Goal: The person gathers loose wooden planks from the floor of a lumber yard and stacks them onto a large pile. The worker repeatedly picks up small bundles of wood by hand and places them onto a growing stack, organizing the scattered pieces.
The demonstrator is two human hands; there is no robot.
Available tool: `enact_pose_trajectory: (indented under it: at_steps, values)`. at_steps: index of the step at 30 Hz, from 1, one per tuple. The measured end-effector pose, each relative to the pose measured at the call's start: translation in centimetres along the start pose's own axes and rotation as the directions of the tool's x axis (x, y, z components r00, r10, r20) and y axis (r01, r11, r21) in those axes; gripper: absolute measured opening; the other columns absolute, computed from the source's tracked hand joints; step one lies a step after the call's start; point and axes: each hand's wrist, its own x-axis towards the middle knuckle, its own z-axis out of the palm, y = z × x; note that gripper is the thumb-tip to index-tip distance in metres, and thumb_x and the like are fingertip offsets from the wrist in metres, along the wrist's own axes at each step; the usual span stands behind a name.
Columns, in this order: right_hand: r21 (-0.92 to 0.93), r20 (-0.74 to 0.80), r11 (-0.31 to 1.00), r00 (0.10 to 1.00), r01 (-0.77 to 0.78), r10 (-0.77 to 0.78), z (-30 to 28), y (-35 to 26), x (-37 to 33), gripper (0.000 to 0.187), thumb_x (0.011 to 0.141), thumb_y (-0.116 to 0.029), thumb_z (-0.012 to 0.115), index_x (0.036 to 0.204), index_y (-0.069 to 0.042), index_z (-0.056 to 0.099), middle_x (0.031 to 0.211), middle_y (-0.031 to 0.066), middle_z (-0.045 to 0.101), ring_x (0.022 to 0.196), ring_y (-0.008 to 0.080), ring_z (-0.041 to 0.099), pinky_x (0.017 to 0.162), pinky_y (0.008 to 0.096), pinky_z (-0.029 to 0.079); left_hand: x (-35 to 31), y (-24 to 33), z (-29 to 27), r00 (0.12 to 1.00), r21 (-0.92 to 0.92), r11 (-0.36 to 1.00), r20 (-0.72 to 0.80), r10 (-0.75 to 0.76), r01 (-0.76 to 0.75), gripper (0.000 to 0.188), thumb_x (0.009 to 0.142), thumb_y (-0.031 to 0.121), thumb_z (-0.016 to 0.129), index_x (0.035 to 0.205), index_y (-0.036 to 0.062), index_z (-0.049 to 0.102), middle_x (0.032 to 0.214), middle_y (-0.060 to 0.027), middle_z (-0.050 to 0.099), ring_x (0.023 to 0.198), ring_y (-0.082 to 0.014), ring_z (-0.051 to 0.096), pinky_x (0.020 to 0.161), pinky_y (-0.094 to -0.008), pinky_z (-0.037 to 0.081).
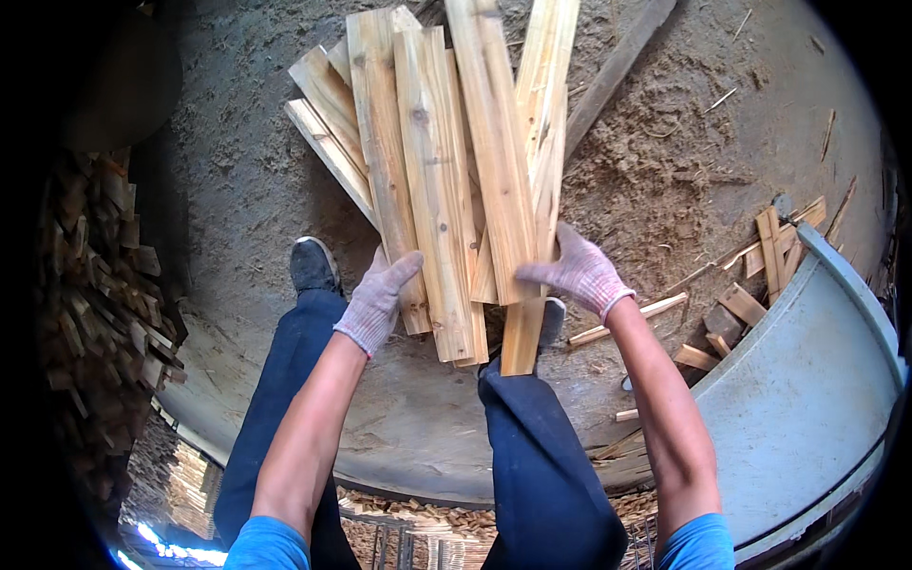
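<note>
In front of me is a loose, fanned pile of pale wooden boards (432, 180), their near ends pointing toward me at uneven lengths. My left hand (377, 296), in a light knitted glove, grips the left side of the pile, its thumb across a board's near end. On the right side, my gloved right hand (575, 274) holds the boards with its thumb over the top of a wide one. That thumb is slightly blurred, and the fingers of both hands are partly hidden by the wood. One narrow board (522, 337) sticks out nearest my right knee.
A darker grey beam (617, 71) lies beyond the pile on the sawdust-strewn ground (655, 209). Wood offcuts (741, 304) lie at right beside a grey curved metal panel (807, 380). A stack of wood pieces (95, 285) rises at left. My shoe (313, 264) stands left of the boards.
</note>
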Motion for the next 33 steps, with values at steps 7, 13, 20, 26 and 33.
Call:
enact_pose_trajectory:
  at_steps: [7,13,20,26,33]
  values:
    - [0.257,0.079,0.966,0.997,-0.039,0.019,0.3,-2.6,0.9,0.089,0.077,-0.057,0.084,0.133,0.006,0.056,0.114,0.0234,0.073,0.108,0.0323,0.072,0.098,0.0392,0.054,2.2,-0.5,-3.0,0.968,-0.235,0.949,0.184,-0.170,0.212,0.074,0.092,0.041,0.076,0.148,0.0030,0.047,0.138,-0.0153,0.062,0.127,-0.0306,0.061,0.109,-0.0480,0.052]
    - [0.547,0.097,0.834,0.995,-0.074,0.024,1.5,-4.9,-0.4,0.084,0.081,-0.037,0.088,0.140,0.007,0.049,0.117,0.0211,0.072,0.105,0.0244,0.071,0.092,0.0388,0.059,-0.7,2.1,-1.7,0.978,-0.258,0.957,0.194,-0.082,0.132,0.074,0.091,0.040,0.076,0.147,-0.0005,0.047,0.136,-0.0173,0.063,0.122,-0.0301,0.065,0.105,-0.0466,0.055]
    - [0.593,-0.082,0.803,0.989,-0.054,0.126,5.4,-7.4,1.0,0.086,0.079,-0.042,0.087,0.142,0.004,0.051,0.121,0.0220,0.069,0.104,0.0259,0.071,0.096,0.0361,0.056,0.9,2.5,-1.9,0.986,-0.258,0.959,0.140,-0.087,0.121,0.068,0.090,0.036,0.078,0.143,0.0005,0.053,0.133,-0.0179,0.065,0.122,-0.0302,0.065,0.105,-0.0480,0.055]
    - [0.378,-0.086,0.925,0.994,-0.034,0.071,3.5,-7.2,1.7,0.080,0.083,-0.047,0.083,0.140,0.002,0.056,0.127,0.0226,0.068,0.108,0.0270,0.071,0.097,0.0382,0.056,3.3,1.2,-3.9,0.963,-0.322,0.929,0.248,-0.104,0.183,0.066,0.090,0.035,0.078,0.142,0.0021,0.055,0.132,-0.0176,0.066,0.121,-0.0310,0.065,0.107,-0.0498,0.053]
    - [0.744,0.193,0.649,0.981,-0.160,0.021,2.9,-6.0,3.3,0.089,0.083,-0.044,0.084,0.148,0.005,0.047,0.136,0.0191,0.063,0.123,0.0243,0.061,0.106,0.0357,0.049,2.7,1.7,-2.2,0.982,-0.313,0.945,0.187,-0.041,0.099,0.043,0.091,0.031,0.074,0.123,0.0039,0.070,0.120,-0.0144,0.073,0.116,-0.0265,0.067,0.104,-0.0425,0.054]
